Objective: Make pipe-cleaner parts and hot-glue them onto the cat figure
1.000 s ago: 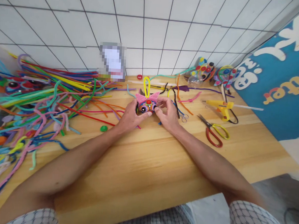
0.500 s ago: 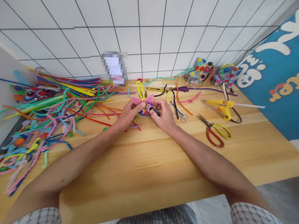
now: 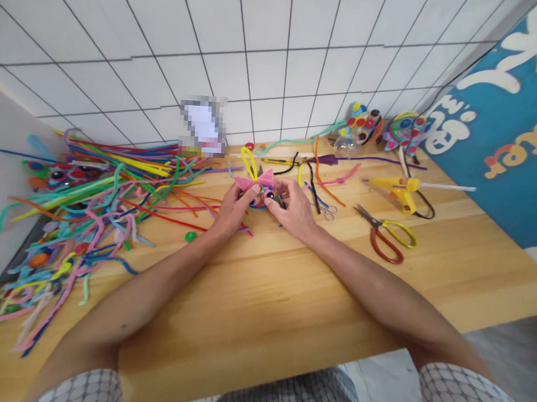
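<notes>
A small craft figure (image 3: 260, 192) with a pink pleated top, a yellow pipe-cleaner loop and googly eyes sits between both my hands on the wooden table (image 3: 262, 298). My left hand (image 3: 231, 208) pinches its left side, thumb on the pink part. My right hand (image 3: 295, 212) closes its fingers on the right side, next to the eyes. Most of the figure's body is hidden by my fingers.
A big heap of coloured pipe cleaners (image 3: 90, 202) covers the table's left. Red-and-yellow scissors (image 3: 387, 235) and a yellow glue gun (image 3: 399, 191) lie to the right. Two finished craft figures (image 3: 382, 129) stand by the tiled wall. A green button (image 3: 190, 236) lies near my left wrist.
Both hands have kept hold of the figure and tipped it, so the pink top now faces me more. My left thumb has moved up onto the pink part.
</notes>
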`<state>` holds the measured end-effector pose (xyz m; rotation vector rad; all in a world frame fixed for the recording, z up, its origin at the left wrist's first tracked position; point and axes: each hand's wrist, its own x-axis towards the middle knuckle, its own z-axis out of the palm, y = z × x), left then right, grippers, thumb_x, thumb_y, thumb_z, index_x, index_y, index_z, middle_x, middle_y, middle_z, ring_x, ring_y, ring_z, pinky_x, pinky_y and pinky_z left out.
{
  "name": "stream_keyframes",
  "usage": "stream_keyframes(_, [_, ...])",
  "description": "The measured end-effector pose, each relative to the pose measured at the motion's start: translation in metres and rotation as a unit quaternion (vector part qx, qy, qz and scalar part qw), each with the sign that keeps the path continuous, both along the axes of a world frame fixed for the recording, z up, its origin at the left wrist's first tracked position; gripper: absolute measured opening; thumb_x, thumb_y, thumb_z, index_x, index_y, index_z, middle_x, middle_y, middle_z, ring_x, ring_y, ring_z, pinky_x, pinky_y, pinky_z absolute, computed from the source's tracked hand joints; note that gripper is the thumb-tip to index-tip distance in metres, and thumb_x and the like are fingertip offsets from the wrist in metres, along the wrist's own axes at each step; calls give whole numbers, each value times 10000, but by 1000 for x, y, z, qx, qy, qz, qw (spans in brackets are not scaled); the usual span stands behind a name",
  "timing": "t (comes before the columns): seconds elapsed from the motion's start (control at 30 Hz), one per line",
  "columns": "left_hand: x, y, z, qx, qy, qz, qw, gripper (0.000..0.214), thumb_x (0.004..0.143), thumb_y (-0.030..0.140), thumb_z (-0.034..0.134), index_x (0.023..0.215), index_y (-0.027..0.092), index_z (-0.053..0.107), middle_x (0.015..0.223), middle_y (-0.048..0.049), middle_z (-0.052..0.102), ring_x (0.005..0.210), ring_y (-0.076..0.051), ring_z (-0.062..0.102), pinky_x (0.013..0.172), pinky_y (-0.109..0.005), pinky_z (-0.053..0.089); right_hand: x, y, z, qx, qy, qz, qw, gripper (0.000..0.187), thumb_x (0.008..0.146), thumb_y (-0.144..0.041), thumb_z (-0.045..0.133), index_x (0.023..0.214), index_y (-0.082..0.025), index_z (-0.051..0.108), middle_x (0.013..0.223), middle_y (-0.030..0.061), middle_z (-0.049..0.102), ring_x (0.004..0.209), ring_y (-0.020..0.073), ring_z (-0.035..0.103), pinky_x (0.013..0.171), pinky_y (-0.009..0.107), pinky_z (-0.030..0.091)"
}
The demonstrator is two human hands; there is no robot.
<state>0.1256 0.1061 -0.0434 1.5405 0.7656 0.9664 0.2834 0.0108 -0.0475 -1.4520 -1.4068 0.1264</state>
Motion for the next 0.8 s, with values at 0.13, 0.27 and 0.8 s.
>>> stream_keyframes(0.13, [-1,-1,1,-1,5,-7,1000,434,861,623,747,997,213,704,943,-28,725,875,-195,630,831,-317,521,1,-2,11,57,-70,-23,996,202,967,-327,674,1149,-247,637,1129,103,698,1062,278,653,928,470,568])
stream_keyframes(0.27, [-5,-4,6,16,14,-30,999,363,910,558,690,1029,216,702,990,-36,721,932,-208,621,854,-323,516,-1,-2,14,52,-114,-2,992,115,991,-288,648,1093,-250,685,1073,97,701,1043,275,663,920,462,565])
stream_keyframes(0.8, [-8,-6,6,59,56,-54,995,315,923,481,634,997,196,746,937,-35,735,929,-234,648,895,-352,509,-5,-2,10,26,-111,21,993,169,997,-286,648,1129,-286,755,1059,85,733,1009,275,687,915,474,579])
